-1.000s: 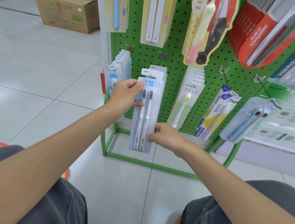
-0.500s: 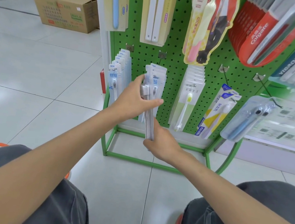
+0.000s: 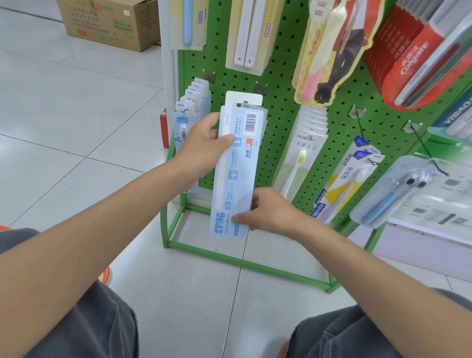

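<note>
head view: my left hand (image 3: 203,148) pinches the toothbrush pack (image 3: 235,173) near its top, thumb on the printed back, and my right hand (image 3: 272,213) grips its lower edge. the pack stands upright, back toward me, in front of the green rack (image 3: 275,142). i judge its hang hole could miss the hook (image 3: 260,88), or the pack could knock loose the hanging packs (image 3: 191,108) beside it.

Green pegboard rack (image 3: 279,104) on tiled floor (image 3: 56,127) — toothbrush packs (image 3: 298,168) hanging.
</note>
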Motion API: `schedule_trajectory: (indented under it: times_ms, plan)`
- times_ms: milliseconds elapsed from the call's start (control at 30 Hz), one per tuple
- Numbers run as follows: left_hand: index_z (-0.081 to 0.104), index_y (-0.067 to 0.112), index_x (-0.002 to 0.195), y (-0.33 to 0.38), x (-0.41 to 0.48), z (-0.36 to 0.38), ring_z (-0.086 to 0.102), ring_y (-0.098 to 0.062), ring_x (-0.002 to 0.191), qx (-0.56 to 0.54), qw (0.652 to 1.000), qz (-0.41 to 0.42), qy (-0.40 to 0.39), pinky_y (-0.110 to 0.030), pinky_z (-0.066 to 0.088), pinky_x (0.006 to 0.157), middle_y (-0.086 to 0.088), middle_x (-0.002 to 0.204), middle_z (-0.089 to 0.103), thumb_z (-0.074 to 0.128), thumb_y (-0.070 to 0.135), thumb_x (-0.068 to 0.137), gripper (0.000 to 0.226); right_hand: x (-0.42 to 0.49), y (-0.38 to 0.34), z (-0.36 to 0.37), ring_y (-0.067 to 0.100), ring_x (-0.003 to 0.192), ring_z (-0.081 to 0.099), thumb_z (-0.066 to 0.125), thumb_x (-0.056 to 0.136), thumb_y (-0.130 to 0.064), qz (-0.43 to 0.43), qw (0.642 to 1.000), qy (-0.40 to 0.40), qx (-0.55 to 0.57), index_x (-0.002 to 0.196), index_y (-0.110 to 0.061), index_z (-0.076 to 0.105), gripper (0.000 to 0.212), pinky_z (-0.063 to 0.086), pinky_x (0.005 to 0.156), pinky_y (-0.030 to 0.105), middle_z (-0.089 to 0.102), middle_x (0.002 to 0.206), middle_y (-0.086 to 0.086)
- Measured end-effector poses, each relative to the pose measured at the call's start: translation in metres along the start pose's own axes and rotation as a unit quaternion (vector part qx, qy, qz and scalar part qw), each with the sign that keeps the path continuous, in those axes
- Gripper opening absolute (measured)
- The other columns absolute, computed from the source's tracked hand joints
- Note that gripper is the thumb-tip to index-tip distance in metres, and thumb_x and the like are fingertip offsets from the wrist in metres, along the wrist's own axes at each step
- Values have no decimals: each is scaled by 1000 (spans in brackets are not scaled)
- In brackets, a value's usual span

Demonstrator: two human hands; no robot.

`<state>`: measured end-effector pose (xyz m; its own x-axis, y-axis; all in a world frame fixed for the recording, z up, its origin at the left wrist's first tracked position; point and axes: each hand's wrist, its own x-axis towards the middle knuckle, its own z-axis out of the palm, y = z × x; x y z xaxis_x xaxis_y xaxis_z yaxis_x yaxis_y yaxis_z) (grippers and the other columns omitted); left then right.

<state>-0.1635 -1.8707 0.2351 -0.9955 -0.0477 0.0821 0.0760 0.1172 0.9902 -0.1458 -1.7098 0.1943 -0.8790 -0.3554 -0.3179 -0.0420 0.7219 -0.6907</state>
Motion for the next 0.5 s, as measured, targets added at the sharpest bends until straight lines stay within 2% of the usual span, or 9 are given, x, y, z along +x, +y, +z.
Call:
schedule_trajectory:
  times_ms: [67,133,233,367,500]
  plan:
    - [54,28,119,0,-1,4,70,-13,98,-18,1000,-20,-5,-41,58,85,7,109,71,47,12,102,24,0,-2,-14,21,84,69,71,88,-16,6,999,-31,-39,104,-9,68,17,60,75,30,71,104,1]
    - [54,26,121,-1,-1,9,70,-18,101,-32,999,-36,-13,-43,58,85,4,111,70,45,13,103,24,-2,-3,-27,17,78,66,70,89,-16,14,999,-25,-20,106,-6,69,19,57,73,27,71,103,2]
    - [55,27,122,-4,-2,13,69,-19,103,-39,998,-46,-30,-40,57,82,3,112,70,43,14,104,25,-3,-7,-43,14,72,63,69,89,-17,5,999,41,3,103,-4,69,19,56,72,28,71,97,6]
    - [55,27,129,-6,-5,16,72,-17,98,-35,997,-45,-54,-38,58,80,5,113,72,43,14,104,31,-4,-17,-58,4,60,64,66,90,-17,-39,986,143,72,98,1,69,20,56,84,39,71,82,9]
    - [53,23,135,-6,-9,15,71,-17,99,-51,995,-47,-75,-36,59,80,3,114,72,42,14,104,33,-10,-19,-57,3,57,61,62,95,-23,-52,977,191,76,89,-8,70,18,56,75,33,67,72,-1]
